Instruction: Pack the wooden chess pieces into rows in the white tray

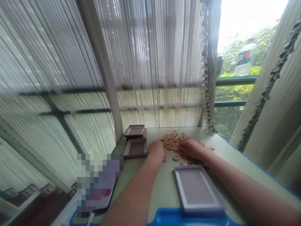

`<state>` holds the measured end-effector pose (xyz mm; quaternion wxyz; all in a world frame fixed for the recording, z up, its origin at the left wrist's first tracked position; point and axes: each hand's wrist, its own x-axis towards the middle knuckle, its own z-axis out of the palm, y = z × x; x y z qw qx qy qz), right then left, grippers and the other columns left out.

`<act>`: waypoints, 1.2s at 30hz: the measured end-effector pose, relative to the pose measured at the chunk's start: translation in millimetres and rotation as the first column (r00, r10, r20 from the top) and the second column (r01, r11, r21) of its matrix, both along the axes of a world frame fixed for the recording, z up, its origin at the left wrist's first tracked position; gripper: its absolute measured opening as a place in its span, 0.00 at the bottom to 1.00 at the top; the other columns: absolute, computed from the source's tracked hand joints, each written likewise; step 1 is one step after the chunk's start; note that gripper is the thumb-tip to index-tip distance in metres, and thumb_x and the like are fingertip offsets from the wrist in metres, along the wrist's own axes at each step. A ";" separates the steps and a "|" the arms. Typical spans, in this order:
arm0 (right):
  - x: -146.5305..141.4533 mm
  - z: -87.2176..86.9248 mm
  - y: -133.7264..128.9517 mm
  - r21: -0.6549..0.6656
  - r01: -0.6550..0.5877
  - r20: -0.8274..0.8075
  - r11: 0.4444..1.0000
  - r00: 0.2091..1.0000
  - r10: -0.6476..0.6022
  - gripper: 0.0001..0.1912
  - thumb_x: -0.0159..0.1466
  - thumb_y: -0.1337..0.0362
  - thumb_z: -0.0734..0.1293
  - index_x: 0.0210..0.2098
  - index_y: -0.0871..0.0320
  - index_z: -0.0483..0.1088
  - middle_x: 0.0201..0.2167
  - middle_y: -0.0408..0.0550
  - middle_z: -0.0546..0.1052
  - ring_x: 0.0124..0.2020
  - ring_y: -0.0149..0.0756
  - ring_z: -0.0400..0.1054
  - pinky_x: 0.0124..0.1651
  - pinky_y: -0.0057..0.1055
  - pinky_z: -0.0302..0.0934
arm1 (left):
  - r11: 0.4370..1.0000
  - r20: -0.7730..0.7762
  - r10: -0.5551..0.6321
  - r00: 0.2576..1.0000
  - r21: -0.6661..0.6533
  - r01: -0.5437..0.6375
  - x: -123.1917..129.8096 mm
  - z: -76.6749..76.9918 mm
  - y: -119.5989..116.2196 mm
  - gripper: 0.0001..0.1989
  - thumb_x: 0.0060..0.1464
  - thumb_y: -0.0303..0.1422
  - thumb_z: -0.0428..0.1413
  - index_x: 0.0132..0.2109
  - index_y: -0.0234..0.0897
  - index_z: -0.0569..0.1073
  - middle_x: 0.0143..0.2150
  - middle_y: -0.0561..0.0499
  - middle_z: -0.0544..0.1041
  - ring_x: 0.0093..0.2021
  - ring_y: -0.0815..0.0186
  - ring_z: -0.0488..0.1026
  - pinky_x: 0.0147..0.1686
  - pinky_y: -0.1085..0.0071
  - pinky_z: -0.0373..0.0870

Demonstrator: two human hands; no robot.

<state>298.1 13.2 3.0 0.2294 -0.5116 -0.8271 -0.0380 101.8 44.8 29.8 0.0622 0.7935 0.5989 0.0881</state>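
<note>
Many round wooden xiangqi pieces (175,158) lie scattered in a loose pile on the pale green table (162,188). At the pile's left edge is my left hand (156,149), back up and rounded, with its fingers turned down out of sight. My right hand (191,148) rests on the right part of the pile, its fingers stretched toward the middle and touching pieces, some of which it covers. Between my forearms, nearer to me, lies an open shallow box part (177,188) with a grey inside and a pale rim.
Another shallow box part (135,156) lies left of my left hand, with a small stack of boxes (134,126) behind it. A phone or tablet (103,188) with a cable is at the near left. Curtains (150,62) hang behind; a bottle (245,59) stands on the window rail.
</note>
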 end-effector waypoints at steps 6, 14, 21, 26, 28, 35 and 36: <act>2.4 -2.8 0.6 0.002 0.002 -0.009 1.000 1.000 -0.002 0.14 0.62 0.60 0.59 0.31 0.56 0.75 0.32 0.50 0.77 0.36 0.38 0.70 0.43 0.32 0.61 | 0.999 -0.003 0.022 1.000 0.025 -0.021 -4.0 5.8 -1.1 0.12 0.48 0.21 0.51 0.38 0.31 0.76 0.40 0.36 0.77 0.43 0.54 0.74 0.39 0.64 0.71; 1.9 -0.7 -0.2 0.011 0.022 0.021 1.000 1.000 -0.022 0.13 0.61 0.61 0.59 0.34 0.56 0.75 0.34 0.50 0.77 0.39 0.38 0.69 0.46 0.33 0.60 | 0.999 0.006 0.039 0.999 0.013 -0.039 -2.3 6.0 -3.4 0.12 0.47 0.24 0.54 0.41 0.31 0.75 0.41 0.35 0.76 0.43 0.53 0.74 0.39 0.64 0.71; 4.7 -2.3 2.8 0.032 -0.012 0.011 0.999 1.000 0.012 0.12 0.61 0.63 0.60 0.32 0.57 0.75 0.34 0.51 0.77 0.39 0.39 0.69 0.46 0.35 0.61 | 0.996 -0.045 0.079 0.996 -0.035 -0.080 0.8 10.3 -8.4 0.12 0.47 0.26 0.54 0.41 0.33 0.76 0.44 0.36 0.76 0.44 0.53 0.74 0.37 0.65 0.71; 7.0 -2.9 4.5 0.003 0.020 -0.013 1.000 1.000 -0.020 0.13 0.61 0.62 0.59 0.34 0.56 0.75 0.35 0.49 0.77 0.40 0.39 0.69 0.48 0.35 0.61 | 0.998 -0.052 0.068 0.996 0.005 -0.068 5.2 4.9 -6.6 0.13 0.46 0.29 0.56 0.41 0.33 0.76 0.44 0.37 0.76 0.43 0.54 0.74 0.37 0.66 0.70; 8.7 -3.4 5.4 0.003 0.049 -0.038 0.999 0.998 -0.049 0.12 0.61 0.62 0.60 0.35 0.57 0.75 0.37 0.50 0.77 0.42 0.40 0.69 0.48 0.36 0.61 | 0.997 -0.044 0.073 0.996 0.018 -0.072 7.0 3.7 -6.8 0.13 0.45 0.31 0.56 0.40 0.34 0.76 0.45 0.37 0.76 0.43 0.54 0.74 0.37 0.67 0.70; 10.2 -4.2 10.9 0.021 0.181 -0.076 0.983 0.981 -0.178 0.13 0.60 0.64 0.60 0.39 0.58 0.74 0.41 0.52 0.76 0.45 0.42 0.68 0.49 0.36 0.60 | 0.994 -0.019 0.086 0.996 0.067 -0.085 12.2 -1.2 -3.0 0.15 0.46 0.31 0.54 0.43 0.33 0.75 0.44 0.37 0.75 0.43 0.54 0.73 0.36 0.67 0.70; 7.8 -2.6 10.9 0.009 0.195 -0.078 0.981 0.978 -0.193 0.13 0.60 0.64 0.60 0.40 0.58 0.74 0.41 0.52 0.76 0.45 0.41 0.67 0.50 0.35 0.60 | 0.993 -0.018 0.089 0.996 0.075 -0.088 12.7 -2.7 -1.9 0.15 0.46 0.30 0.54 0.43 0.32 0.74 0.45 0.37 0.74 0.43 0.54 0.73 0.36 0.67 0.70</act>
